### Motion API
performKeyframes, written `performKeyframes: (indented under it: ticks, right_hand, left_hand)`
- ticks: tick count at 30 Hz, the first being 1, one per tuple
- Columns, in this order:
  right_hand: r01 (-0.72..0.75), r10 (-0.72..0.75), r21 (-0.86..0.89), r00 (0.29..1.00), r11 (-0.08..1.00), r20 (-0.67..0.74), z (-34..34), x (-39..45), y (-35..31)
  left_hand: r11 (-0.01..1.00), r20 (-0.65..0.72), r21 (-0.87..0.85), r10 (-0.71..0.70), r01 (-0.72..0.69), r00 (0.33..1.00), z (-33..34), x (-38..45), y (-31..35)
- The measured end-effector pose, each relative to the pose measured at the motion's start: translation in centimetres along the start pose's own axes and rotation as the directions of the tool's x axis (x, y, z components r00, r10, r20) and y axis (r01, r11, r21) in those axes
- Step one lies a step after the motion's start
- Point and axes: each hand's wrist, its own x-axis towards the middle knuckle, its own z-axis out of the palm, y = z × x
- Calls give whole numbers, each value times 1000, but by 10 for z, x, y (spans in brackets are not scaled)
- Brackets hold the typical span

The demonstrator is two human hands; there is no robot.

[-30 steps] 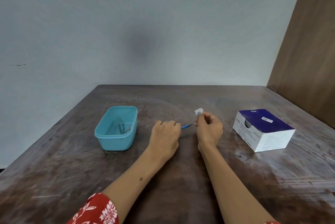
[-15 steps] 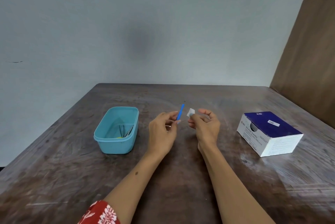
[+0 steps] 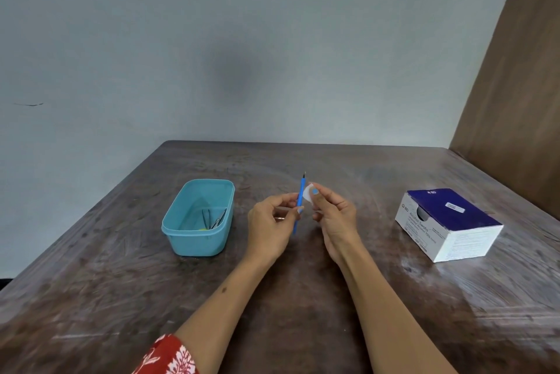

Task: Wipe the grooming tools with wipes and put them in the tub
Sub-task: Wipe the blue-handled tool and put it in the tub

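Note:
My left hand [image 3: 272, 222] pinches a thin blue grooming tool [image 3: 300, 196] and holds it nearly upright above the table, its dark metal tip pointing up. My right hand [image 3: 333, 216] pinches a small white wipe [image 3: 308, 193] against the right side of the tool's upper handle. To the left stands the teal tub [image 3: 178, 222], which holds a few metal grooming tools [image 3: 213, 217] on its floor.
A blue and white box of alcohol swabs [image 3: 448, 223] lies at the right on the dark wooden table [image 3: 91, 298]. A grey wall stands behind the table and a brown panel [image 3: 515, 86] rises at the right.
My left hand picked the blue tool up from the table and turned it upright. My right hand brought the wipe against its handle.

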Motion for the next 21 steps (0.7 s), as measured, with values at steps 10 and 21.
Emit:
performKeyframes:
  ticks: [10,21]
  right_hand:
    - [-42,26,95,987,995,159,0,-2,0]
    - [64,-68,38,988,997,137,3,-6,-1]
  left_hand:
    - [1000,14,0,1,-1,1000,-2,1,-2]
    - [999,-33,-47,-2,0,999,-3,0,1]
